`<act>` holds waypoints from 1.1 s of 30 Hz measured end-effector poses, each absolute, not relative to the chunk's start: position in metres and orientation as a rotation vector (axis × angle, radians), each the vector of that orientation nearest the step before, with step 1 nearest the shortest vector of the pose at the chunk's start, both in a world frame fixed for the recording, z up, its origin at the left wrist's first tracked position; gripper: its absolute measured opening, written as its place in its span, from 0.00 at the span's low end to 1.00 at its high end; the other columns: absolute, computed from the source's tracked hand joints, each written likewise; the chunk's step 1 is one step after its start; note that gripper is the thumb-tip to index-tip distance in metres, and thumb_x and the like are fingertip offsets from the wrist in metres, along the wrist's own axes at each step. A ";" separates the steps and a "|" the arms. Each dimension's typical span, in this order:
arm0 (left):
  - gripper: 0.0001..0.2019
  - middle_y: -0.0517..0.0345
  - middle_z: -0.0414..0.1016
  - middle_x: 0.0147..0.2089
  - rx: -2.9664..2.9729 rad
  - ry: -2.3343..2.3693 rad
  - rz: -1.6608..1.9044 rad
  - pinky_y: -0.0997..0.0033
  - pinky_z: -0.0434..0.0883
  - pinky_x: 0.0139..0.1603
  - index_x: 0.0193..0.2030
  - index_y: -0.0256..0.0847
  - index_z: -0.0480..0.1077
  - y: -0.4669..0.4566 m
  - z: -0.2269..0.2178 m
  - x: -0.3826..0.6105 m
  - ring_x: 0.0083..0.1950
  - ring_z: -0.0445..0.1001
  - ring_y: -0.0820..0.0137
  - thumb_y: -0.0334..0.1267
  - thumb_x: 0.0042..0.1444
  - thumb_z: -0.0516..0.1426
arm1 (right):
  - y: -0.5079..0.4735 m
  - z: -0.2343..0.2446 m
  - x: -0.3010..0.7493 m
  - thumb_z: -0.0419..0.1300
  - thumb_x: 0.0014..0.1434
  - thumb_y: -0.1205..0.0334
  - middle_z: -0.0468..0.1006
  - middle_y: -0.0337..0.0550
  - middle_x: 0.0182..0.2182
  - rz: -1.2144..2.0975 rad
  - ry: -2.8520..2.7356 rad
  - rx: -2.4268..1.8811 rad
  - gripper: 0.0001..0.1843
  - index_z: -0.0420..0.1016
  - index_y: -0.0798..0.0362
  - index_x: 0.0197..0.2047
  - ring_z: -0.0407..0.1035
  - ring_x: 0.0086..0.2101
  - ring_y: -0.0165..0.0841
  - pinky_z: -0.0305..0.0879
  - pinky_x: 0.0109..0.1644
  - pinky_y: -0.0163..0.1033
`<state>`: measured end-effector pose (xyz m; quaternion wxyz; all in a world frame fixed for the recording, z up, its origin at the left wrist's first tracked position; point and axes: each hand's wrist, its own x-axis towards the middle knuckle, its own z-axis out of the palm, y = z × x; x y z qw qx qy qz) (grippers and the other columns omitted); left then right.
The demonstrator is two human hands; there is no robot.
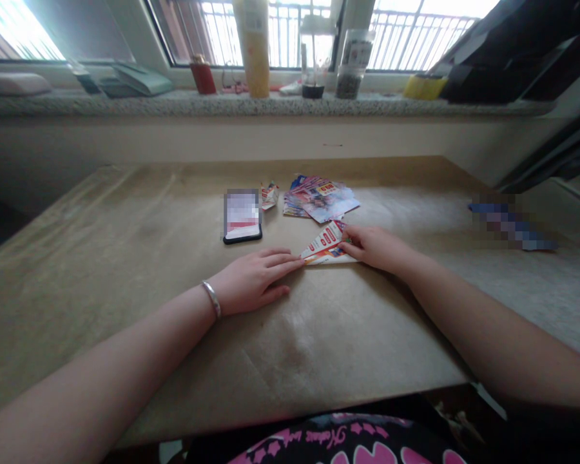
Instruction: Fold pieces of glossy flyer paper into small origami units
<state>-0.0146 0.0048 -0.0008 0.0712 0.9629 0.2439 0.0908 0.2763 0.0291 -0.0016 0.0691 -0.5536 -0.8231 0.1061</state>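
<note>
Left hand (pixel 256 278), folded paper (pixel 323 247), right hand (pixel 370 247): the paper lies on the table (pixel 120 270) between the two, touching both

The left hand rests with fingers stretched out, gripping nothing, its fingertips at the paper's narrow end; from it the paper lies toward 2 o'clock. The paper points its tip toward 8 to 9 o'clock, its long axis running from there toward 2 to 3, with the pile of cards (pixel 336 201) near it at 12. The right hand, nearer since it overlaps the wide end, pinches it between thumb and fingers, the paper at its 9 o'clock
</note>
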 end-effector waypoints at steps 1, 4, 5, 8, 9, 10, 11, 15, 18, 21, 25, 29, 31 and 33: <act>0.25 0.49 0.65 0.62 2.893 0.735 0.268 0.57 0.65 0.62 0.66 0.41 0.56 0.005 -0.001 -0.014 0.63 0.61 0.61 0.40 0.62 0.51 | 0.029 -0.001 0.278 0.51 0.61 0.53 0.74 0.41 0.26 0.325 -2.477 -1.668 0.12 0.70 0.50 0.36 0.64 0.25 0.31 0.52 0.28 0.34; 0.25 0.49 0.65 0.62 2.894 0.732 0.258 0.56 0.65 0.62 0.66 0.40 0.56 0.004 0.000 -0.014 0.63 0.61 0.61 0.40 0.62 0.51 | 0.026 0.002 0.276 0.51 0.61 0.53 0.74 0.42 0.27 0.225 -2.448 -1.661 0.13 0.69 0.51 0.34 0.64 0.26 0.32 0.53 0.28 0.36; 0.25 0.49 0.65 0.62 2.895 0.731 0.265 0.56 0.65 0.61 0.65 0.40 0.57 0.004 0.000 -0.013 0.63 0.61 0.60 0.41 0.62 0.52 | 0.024 0.004 0.273 0.52 0.60 0.54 0.75 0.43 0.29 0.126 -2.421 -1.649 0.12 0.70 0.52 0.34 0.65 0.27 0.33 0.54 0.30 0.37; 0.24 0.49 0.66 0.61 2.904 0.719 0.296 0.56 0.65 0.61 0.65 0.41 0.58 0.003 0.000 -0.012 0.62 0.62 0.60 0.41 0.61 0.52 | 0.016 0.009 0.261 0.52 0.61 0.58 0.76 0.50 0.38 -0.274 -2.441 -1.449 0.11 0.72 0.54 0.38 0.65 0.38 0.39 0.57 0.41 0.42; 0.24 0.49 0.66 0.61 2.910 0.715 0.305 0.56 0.66 0.60 0.64 0.41 0.58 0.003 0.000 -0.012 0.62 0.62 0.60 0.41 0.61 0.52 | 0.012 0.011 0.256 0.51 0.62 0.58 0.76 0.51 0.39 -0.392 -2.451 -1.403 0.12 0.73 0.54 0.40 0.64 0.41 0.41 0.55 0.45 0.45; 0.24 0.49 0.66 0.61 2.915 0.713 0.310 0.55 0.66 0.60 0.65 0.41 0.58 0.003 -0.001 -0.011 0.62 0.62 0.60 0.41 0.61 0.52 | 0.009 0.012 0.251 0.50 0.63 0.58 0.75 0.51 0.41 -0.476 -2.470 -1.355 0.13 0.73 0.53 0.42 0.63 0.43 0.43 0.54 0.47 0.47; 0.24 0.49 0.66 0.61 2.922 0.712 0.313 0.55 0.66 0.60 0.65 0.41 0.58 0.003 -0.001 -0.011 0.61 0.62 0.60 0.41 0.61 0.52 | 0.006 0.013 0.247 0.50 0.63 0.58 0.75 0.51 0.42 -0.525 -2.489 -1.317 0.13 0.73 0.53 0.43 0.62 0.44 0.44 0.53 0.48 0.48; 0.25 0.50 0.65 0.63 2.944 0.720 0.284 0.56 0.65 0.60 0.65 0.41 0.57 0.003 -0.002 -0.010 0.61 0.62 0.59 0.42 0.62 0.51 | 0.001 0.010 0.236 0.50 0.64 0.58 0.74 0.50 0.45 -0.499 -2.559 -1.186 0.13 0.74 0.52 0.43 0.60 0.47 0.44 0.51 0.52 0.49; 0.26 0.53 0.61 0.65 2.953 0.723 0.229 0.56 0.63 0.62 0.66 0.42 0.55 0.003 -0.002 -0.011 0.64 0.60 0.59 0.42 0.62 0.51 | 0.006 0.005 0.234 0.48 0.65 0.58 0.74 0.48 0.44 -0.337 -2.640 -1.083 0.15 0.75 0.52 0.41 0.60 0.48 0.43 0.52 0.53 0.47; 0.25 0.53 0.61 0.65 2.955 0.725 0.209 0.57 0.63 0.63 0.65 0.42 0.57 0.003 -0.001 -0.011 0.64 0.59 0.60 0.42 0.62 0.51 | 0.013 0.000 0.234 0.47 0.65 0.59 0.74 0.49 0.39 -0.159 -2.658 -1.127 0.15 0.74 0.54 0.39 0.63 0.42 0.39 0.56 0.47 0.43; 0.23 0.49 0.65 0.62 2.966 0.718 0.243 0.57 0.64 0.62 0.63 0.39 0.59 0.002 0.001 -0.008 0.63 0.61 0.59 0.42 0.61 0.51 | 0.017 -0.003 0.235 0.50 0.63 0.60 0.73 0.48 0.37 0.013 -2.599 -1.133 0.12 0.73 0.55 0.37 0.63 0.40 0.37 0.57 0.44 0.40; 0.22 0.46 0.68 0.57 2.996 0.700 0.272 0.57 0.67 0.58 0.61 0.38 0.62 0.001 0.003 -0.005 0.58 0.65 0.59 0.41 0.61 0.51 | 0.020 -0.005 0.236 0.54 0.60 0.60 0.74 0.48 0.36 0.119 -2.532 -1.176 0.09 0.72 0.54 0.35 0.63 0.38 0.36 0.56 0.43 0.39; 0.22 0.46 0.69 0.56 3.015 0.694 0.273 0.57 0.68 0.57 0.61 0.37 0.63 0.001 0.003 -0.004 0.57 0.65 0.59 0.41 0.62 0.51 | 0.021 -0.006 0.235 0.55 0.59 0.60 0.75 0.47 0.35 0.137 -2.524 -1.184 0.08 0.72 0.54 0.34 0.63 0.38 0.37 0.55 0.43 0.39; 0.21 0.46 0.69 0.55 3.030 0.685 0.280 0.56 0.68 0.57 0.60 0.36 0.64 0.002 0.002 -0.003 0.57 0.66 0.58 0.41 0.62 0.51 | 0.023 -0.008 0.235 0.56 0.58 0.59 0.75 0.46 0.33 0.143 -2.514 -1.208 0.08 0.72 0.54 0.33 0.63 0.37 0.37 0.55 0.43 0.39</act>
